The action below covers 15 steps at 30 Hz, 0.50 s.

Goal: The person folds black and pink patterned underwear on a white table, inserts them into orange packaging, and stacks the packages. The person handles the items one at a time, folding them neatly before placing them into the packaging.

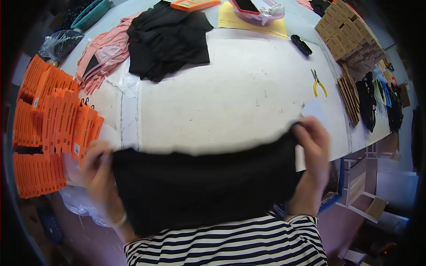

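Observation:
A black piece of clothing [204, 186], whose exact kind does not show, is stretched wide between my two hands at the table's near edge. My left hand [98, 166] pinches its upper left corner and is smeared by motion. At the upper right corner, my right hand [313, 137] grips the cloth between thumb and fingers. The garment's lower edge hangs in front of my striped top. Farther back on the white table [213, 97] lies a heap of black garments [171, 40], beside a crumpled pink garment [106, 55].
Stacked orange boxes [57, 119] stand close to my left hand. Yellow-handled pliers [318, 83] and a black object [301, 45] lie at the right. Small brown boxes [346, 33] are piled at the far right. A pink basket [262, 17] sits on yellow paper [226, 17] at the back.

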Available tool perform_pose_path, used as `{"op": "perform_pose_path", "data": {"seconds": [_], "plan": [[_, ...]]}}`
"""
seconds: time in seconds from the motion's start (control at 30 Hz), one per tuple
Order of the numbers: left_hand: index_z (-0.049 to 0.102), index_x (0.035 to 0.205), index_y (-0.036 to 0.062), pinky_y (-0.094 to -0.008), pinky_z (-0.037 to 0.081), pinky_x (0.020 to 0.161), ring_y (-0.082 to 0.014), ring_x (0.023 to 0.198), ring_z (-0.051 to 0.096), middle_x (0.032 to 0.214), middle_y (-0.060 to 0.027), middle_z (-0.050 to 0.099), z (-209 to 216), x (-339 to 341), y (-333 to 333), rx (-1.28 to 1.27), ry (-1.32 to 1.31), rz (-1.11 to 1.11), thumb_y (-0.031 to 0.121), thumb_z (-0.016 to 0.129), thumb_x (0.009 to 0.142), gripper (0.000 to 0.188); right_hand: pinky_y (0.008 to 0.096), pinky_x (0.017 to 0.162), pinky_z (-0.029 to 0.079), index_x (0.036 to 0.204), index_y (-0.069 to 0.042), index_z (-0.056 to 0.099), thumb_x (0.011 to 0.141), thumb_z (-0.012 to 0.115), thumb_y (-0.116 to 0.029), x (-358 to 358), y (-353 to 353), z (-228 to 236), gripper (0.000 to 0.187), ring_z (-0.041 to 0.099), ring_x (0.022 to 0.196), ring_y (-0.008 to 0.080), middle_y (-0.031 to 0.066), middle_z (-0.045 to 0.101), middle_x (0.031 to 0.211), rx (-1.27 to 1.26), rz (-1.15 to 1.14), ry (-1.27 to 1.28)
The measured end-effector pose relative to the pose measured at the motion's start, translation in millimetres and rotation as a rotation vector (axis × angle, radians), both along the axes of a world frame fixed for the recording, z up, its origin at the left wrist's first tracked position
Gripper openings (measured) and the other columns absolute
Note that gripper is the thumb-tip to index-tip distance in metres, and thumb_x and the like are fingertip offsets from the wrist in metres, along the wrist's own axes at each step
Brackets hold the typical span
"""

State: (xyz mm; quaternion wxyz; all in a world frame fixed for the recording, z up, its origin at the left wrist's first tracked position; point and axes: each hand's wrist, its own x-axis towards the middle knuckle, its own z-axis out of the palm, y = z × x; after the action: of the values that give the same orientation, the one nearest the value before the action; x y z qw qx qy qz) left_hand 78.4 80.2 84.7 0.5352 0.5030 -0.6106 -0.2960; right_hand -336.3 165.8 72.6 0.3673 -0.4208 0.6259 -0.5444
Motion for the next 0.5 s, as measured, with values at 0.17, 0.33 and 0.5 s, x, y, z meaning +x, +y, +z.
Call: {"op": "perform_pose_path", "data": {"seconds": [0.17,0.33,0.5], "plan": [[0.073,0.102,-0.0059,-0.0247,0.050,0.074,-0.0099,0.081,0.063,0.090,-0.0052,0.073,-100,9,-63,0.378,-0.011,0.073,0.007,0.078,0.088,0.020,0.0221,0.049,0.043,0.092,-0.002,0.070,0.091,0.076,-0.022,11,-62,-95,0.021,0.056,0.055,0.0066,0.0008,0.065,0.071,0.134,-0.126,0.243],[0.071,0.100,-0.0013,-0.0236,0.048,0.065,-0.0090,0.071,0.061,0.079,-0.0038,0.069,-117,-9,-92,0.393,-0.385,0.206,0.013,0.082,0.084,0.025,0.0302,0.057,0.048,0.086,-0.003,0.073,0.088,0.077,-0.030,20,-84,-95,0.028,0.059,0.054,0.0124,0.0042,0.065,0.066,0.400,-0.169,0.435],[0.064,0.100,0.0055,-0.0313,0.049,0.062,-0.0140,0.066,0.061,0.070,-0.0043,0.065,-128,4,-96,0.436,-0.379,0.187,0.022,0.088,0.077,0.038,0.0274,0.044,0.040,0.085,-0.003,0.072,0.089,0.078,-0.031,20,-86,-108,0.029,0.052,0.046,0.0097,-0.0001,0.059,0.060,0.288,-0.194,0.436]]}}
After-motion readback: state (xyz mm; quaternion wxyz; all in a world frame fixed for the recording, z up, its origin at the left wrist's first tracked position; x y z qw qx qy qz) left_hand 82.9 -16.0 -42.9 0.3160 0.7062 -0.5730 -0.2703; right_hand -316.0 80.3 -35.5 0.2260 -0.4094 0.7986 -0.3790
